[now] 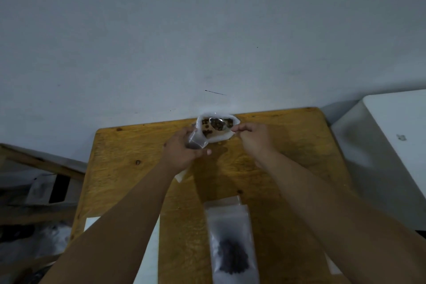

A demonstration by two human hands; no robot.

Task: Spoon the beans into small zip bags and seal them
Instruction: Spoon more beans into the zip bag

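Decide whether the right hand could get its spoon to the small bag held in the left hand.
Probably yes. The right hand holds the spoon over the bean pouch, close beside the small bag in the left hand, with nothing between them. Whether the bag's mouth is open is unclear.

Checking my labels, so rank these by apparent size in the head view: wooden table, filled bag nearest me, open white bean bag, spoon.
1. wooden table
2. filled bag, though nearness to the camera inflates it
3. open white bean bag
4. spoon
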